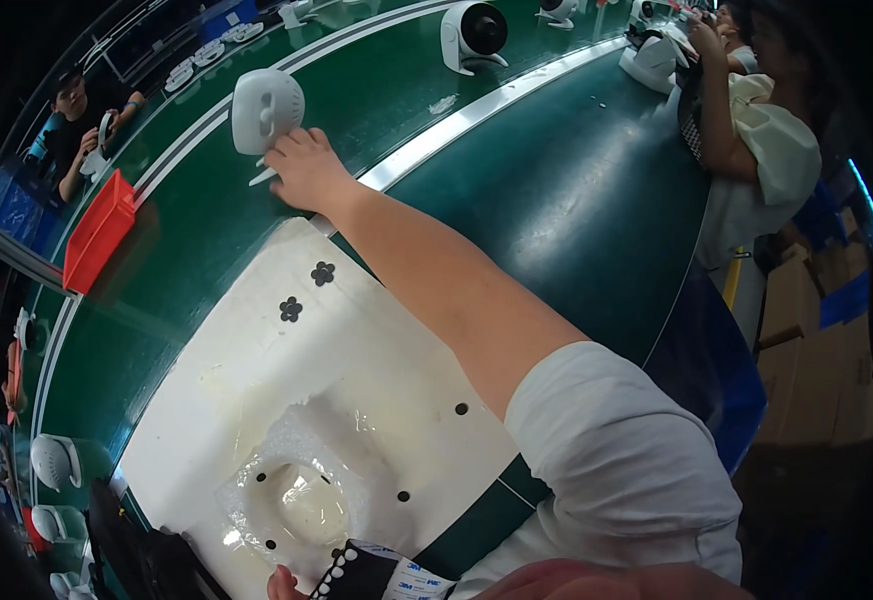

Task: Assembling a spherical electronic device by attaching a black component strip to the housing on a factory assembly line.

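Reaching far across the bench, my right hand [307, 172] is closed around the lower part of a white desk fan [262, 110], whose rounded back faces me on the green conveyor. At the bottom edge my left hand [283, 585] shows only a few fingertips, curled by a black sheet of adhesive pads [362, 572] with white round spots and a printed white backing. Beside it a white foam ring [322, 425] wrapped in clear film lies on the white board [207, 380]. Several small black round pads [404, 496] and two black flower-shaped pads [292, 309] are scattered there.
A red bin [99, 232] stands at the conveyor's far left edge. More white fans are at the lower left [55, 461], and a fan with a black front [474, 38] stands farther along. Co-workers are at left and upper right; cardboard boxes [807, 390] are stacked at right.
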Demonstrator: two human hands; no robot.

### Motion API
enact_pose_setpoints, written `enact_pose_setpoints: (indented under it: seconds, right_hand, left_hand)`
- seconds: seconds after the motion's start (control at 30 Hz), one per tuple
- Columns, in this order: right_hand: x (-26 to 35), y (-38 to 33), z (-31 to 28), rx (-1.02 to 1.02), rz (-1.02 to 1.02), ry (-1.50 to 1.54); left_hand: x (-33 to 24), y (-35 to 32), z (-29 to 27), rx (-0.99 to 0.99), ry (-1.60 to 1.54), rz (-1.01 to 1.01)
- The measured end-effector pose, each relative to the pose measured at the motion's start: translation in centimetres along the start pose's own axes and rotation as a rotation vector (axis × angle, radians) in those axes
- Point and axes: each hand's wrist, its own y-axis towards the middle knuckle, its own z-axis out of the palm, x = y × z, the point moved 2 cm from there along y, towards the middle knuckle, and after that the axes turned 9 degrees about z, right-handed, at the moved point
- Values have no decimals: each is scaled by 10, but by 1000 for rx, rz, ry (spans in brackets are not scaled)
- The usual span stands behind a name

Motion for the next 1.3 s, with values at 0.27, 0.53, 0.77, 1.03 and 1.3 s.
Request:
enact_pose_setpoints:
  seconds: [0.27, 0.53, 0.77, 1.03, 1.3]
  right_hand:
    - [15, -17, -82, -315, 66, 415]
    - [113, -67, -199, 261, 309, 1396]
    - [174, -134, -217, 746, 356, 1423]
    - [174, -138, -214, 845, 27, 1024]
    - [166, -132, -230, 1129, 50, 992]
  left_hand:
    - [-88, 37, -13, 124, -120, 32]
    - [-59, 10, -11, 160, -282, -64]
    - [-74, 15, -10, 89, -368, -96]
    - [-64, 12, -5, -14, -306, -24]
    - [-47, 5, -7, 36, -414, -87]
